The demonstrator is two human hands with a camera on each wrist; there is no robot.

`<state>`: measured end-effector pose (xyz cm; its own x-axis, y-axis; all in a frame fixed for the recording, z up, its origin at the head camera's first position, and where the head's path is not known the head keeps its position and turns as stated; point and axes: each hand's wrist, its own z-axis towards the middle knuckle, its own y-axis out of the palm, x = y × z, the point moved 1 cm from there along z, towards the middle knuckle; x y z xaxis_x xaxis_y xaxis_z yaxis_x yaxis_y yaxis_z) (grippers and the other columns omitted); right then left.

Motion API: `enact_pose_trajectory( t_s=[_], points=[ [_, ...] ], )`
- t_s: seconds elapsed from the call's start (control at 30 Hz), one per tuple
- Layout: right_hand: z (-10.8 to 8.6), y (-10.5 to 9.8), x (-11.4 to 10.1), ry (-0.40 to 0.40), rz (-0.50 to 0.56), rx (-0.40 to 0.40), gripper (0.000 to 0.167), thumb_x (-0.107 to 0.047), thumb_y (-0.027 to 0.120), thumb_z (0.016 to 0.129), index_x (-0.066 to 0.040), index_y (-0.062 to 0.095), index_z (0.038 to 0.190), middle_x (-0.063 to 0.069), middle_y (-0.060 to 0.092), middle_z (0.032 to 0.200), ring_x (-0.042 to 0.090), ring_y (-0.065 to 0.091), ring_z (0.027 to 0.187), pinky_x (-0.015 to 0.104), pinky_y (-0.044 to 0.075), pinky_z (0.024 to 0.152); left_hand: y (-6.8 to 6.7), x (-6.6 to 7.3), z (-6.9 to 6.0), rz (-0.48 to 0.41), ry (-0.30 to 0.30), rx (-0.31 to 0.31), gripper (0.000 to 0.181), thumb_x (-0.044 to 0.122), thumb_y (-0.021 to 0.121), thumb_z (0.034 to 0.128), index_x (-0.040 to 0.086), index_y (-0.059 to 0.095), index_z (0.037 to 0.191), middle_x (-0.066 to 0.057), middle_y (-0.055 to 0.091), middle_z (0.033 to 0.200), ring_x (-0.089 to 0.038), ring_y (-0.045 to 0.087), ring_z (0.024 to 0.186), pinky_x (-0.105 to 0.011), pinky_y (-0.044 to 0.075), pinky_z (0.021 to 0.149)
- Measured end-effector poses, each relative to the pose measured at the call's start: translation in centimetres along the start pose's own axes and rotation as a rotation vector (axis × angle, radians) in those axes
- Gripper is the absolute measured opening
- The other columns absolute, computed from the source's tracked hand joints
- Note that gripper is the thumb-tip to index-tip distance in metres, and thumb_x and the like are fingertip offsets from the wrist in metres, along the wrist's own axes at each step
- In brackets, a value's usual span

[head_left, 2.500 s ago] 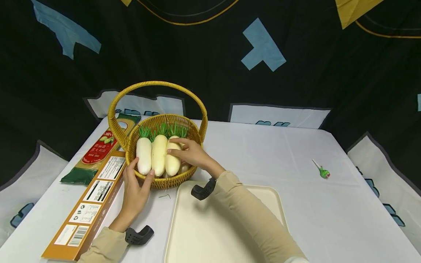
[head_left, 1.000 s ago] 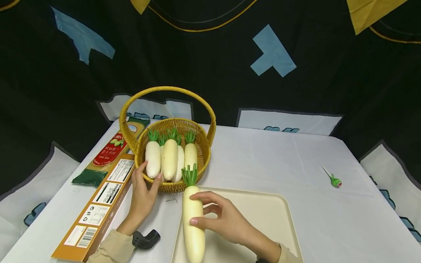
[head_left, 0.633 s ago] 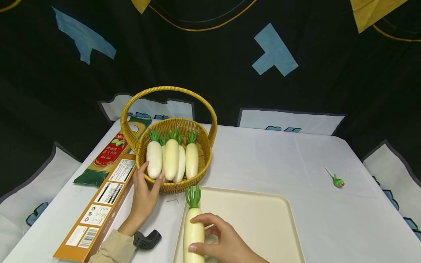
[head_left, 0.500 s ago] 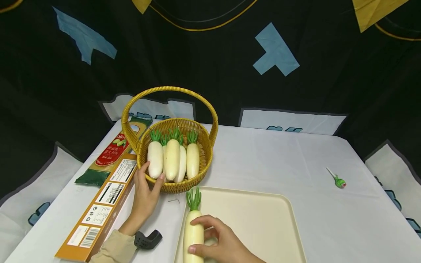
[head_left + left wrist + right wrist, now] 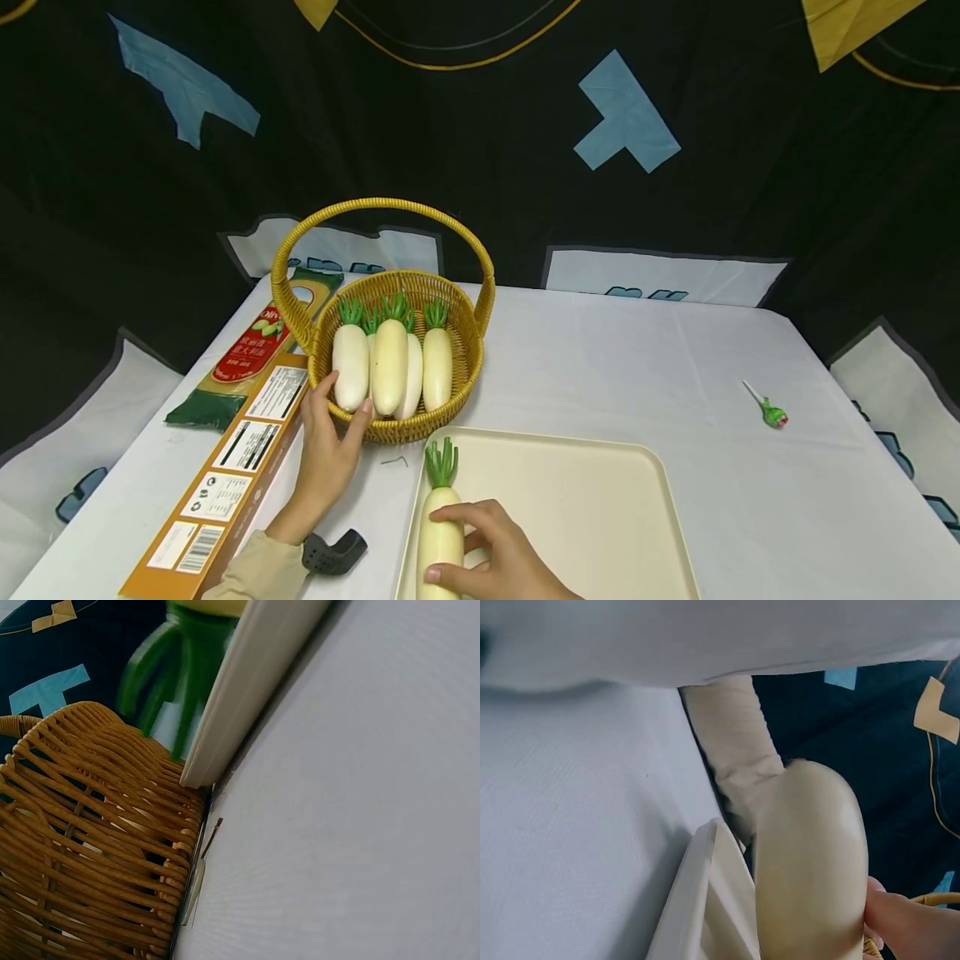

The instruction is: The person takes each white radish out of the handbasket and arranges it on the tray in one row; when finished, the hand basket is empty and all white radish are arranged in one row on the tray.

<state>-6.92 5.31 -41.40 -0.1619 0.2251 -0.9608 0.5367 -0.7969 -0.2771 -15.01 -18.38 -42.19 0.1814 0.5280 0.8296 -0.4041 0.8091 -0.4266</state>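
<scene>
My right hand point(image 5: 504, 554) pinches a pale radish point(image 5: 441, 542) with green leaves between thumb and fingers, over the left edge of the cream tray point(image 5: 570, 500). In the right wrist view the radish's rounded end point(image 5: 810, 847) shows beside the tray's rim point(image 5: 697, 900), with my thumb point(image 5: 907, 922) against it. My left hand point(image 5: 324, 458) rests on the front left rim of the yellow wicker basket point(image 5: 401, 429), thumb and fingers spread. Several white radishes point(image 5: 390, 367) with green tops lie in the basket. The left wrist view shows the basket's woven side point(image 5: 97, 847) but not the left hand.
Left of the basket lie a green and gold pasta packet point(image 5: 243, 354) and a long orange box point(image 5: 217, 492) with white labels. A lollipop point(image 5: 768, 412) lies on the right of the white table point(image 5: 585, 358). A thin twist of wire or stem point(image 5: 395, 460) lies before the basket.
My right hand has taken a radish out of the basket and brought it toward the front, down over the tray's left side. My left hand has stayed at the basket's rim.
</scene>
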Motion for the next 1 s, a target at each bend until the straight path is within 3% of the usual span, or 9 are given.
enact_pose_trajectory(
  t_s=[0.17, 0.47, 0.77, 1.0],
  points=[
    [-0.03, 0.10, -0.08, -0.037, -0.077, 0.032, 0.045, -0.036, 0.068, 0.079, -0.022, 0.056, 0.121, 0.011, 0.045, 0.108, 0.000, 0.051, 0.080, 0.019, 0.048, 0.068, -0.02, 0.07, -0.01, -0.003, 0.005, 0.001, 0.061, 0.020, 0.056, 0.0879, 0.005, 0.026, 0.138, -0.023, 0.022, 0.139, -0.037, 0.024, 0.129, -0.055, 0.021, 0.103],
    [-0.20, 0.31, -0.27, -0.050, -0.075, 0.016, 0.034, -0.032, 0.058, 0.087, -0.017, 0.058, 0.118, 0.024, 0.039, 0.123, -0.001, 0.052, 0.086, 0.017, 0.050, 0.062, 0.07, -0.08, -0.18, 0.002, -0.003, 0.009, 0.060, 0.020, 0.056, 0.0878, 0.005, 0.026, 0.138, -0.023, 0.023, 0.138, -0.036, 0.026, 0.127, -0.056, 0.021, 0.101],
    [-0.11, 0.36, -0.13, -0.089, -0.134, 0.008, 0.031, -0.034, 0.054, 0.090, -0.022, 0.058, 0.118, 0.019, 0.040, 0.121, 0.001, 0.048, 0.087, 0.016, 0.048, 0.063, 0.03, -0.08, -0.12, 0.010, -0.003, 0.008, 0.060, 0.021, 0.056, 0.0877, 0.005, 0.026, 0.138, -0.023, 0.023, 0.137, -0.036, 0.026, 0.127, -0.054, 0.022, 0.102],
    [-0.17, 0.08, -0.55, -0.070, -0.200, 0.010, 0.034, -0.037, 0.051, 0.091, -0.026, 0.054, 0.123, 0.016, 0.041, 0.123, 0.004, 0.048, 0.087, 0.016, 0.046, 0.062, 0.05, -0.05, -0.01, 0.006, 0.002, 0.012, 0.060, 0.020, 0.056, 0.0877, 0.005, 0.026, 0.137, -0.023, 0.024, 0.137, -0.034, 0.026, 0.127, -0.053, 0.021, 0.102]
  ],
)
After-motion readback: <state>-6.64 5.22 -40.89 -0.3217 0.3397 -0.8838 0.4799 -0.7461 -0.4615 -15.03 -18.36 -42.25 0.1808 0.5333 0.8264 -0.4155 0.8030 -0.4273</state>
